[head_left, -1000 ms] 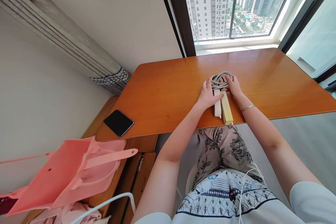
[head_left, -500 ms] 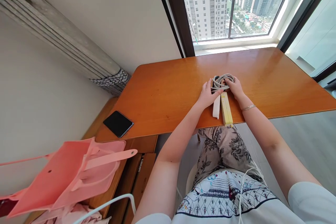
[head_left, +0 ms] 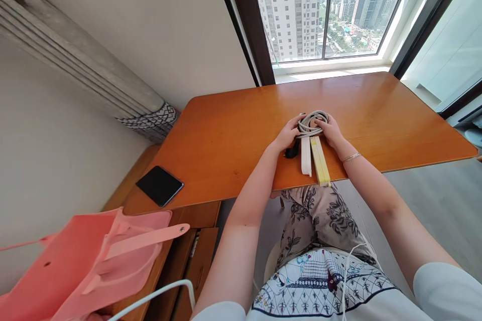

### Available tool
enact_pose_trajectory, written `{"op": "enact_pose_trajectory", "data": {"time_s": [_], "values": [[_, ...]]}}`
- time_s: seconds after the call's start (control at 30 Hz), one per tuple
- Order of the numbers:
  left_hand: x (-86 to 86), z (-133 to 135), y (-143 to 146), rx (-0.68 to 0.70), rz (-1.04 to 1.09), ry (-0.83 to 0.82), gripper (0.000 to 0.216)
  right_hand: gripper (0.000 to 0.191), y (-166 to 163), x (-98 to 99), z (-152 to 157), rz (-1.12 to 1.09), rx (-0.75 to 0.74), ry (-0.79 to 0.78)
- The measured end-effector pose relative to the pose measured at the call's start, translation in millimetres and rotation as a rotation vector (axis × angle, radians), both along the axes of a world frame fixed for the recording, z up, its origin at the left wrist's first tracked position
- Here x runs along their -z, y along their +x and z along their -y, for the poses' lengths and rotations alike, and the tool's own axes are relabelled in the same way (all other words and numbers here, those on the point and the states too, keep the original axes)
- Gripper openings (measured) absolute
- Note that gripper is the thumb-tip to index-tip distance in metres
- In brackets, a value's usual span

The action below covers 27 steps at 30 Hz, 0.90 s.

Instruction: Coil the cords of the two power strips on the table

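A coil of grey-white cable [head_left: 310, 132] sits near the front of the wooden table. My left hand [head_left: 287, 135] grips its left side, and my right hand [head_left: 333, 133] grips the right side with fingers reaching into the loop. Just below the left hand, a black plug [head_left: 292, 149] lies on the tabletop. Two long narrow bars run from under the coil toward the front edge: a white one [head_left: 306, 157] and a pale yellow one [head_left: 321, 161]. Their far ends are hidden by the coil.
The wooden table [head_left: 226, 145] spreads out on both sides of the hands. A black tablet or phone [head_left: 160, 186] lies at its left front corner. Beside that corner, a pink bag [head_left: 94, 256] hangs open. A window [head_left: 324, 20] stands behind the table.
The black plug now shows below my left hand, out from behind it. Both hands still hold the coil, which looks rounder. The camera view has shifted slightly.
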<state>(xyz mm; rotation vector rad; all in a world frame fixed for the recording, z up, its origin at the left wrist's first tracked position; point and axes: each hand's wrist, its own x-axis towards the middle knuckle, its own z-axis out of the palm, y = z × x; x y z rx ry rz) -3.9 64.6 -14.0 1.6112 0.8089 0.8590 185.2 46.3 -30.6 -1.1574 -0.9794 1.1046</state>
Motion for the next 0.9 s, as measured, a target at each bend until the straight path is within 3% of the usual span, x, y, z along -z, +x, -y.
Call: {"op": "enact_pose_trajectory", "data": {"time_s": [0.17,0.33,0.4,0.57,0.77,0.9], "values": [[-2.4,9,-18,0.164,-0.010,0.037,0.105,0.047,-4,-2.4,4,-0.075,0.013,-0.049],[1.2,12,-20,0.124,-0.054,0.124,0.107,0.053,-4,-1.0,5,-0.049,0.058,-0.050],[4.1,12,-19,0.118,-0.059,0.128,0.104,0.057,-1,1.5,4,0.055,0.113,-0.019],[6.8,17,-15,0.045,-0.139,0.215,0.095,0.066,13,3.8,2,0.550,0.266,0.032],[4.8,26,-11,-0.016,-0.288,0.366,0.095,0.033,19,-6.4,9,0.902,0.145,-0.054],[3.8,29,-12,-0.074,-0.379,0.352,0.092,0.042,18,-4.7,8,0.990,0.107,-0.145]]}}
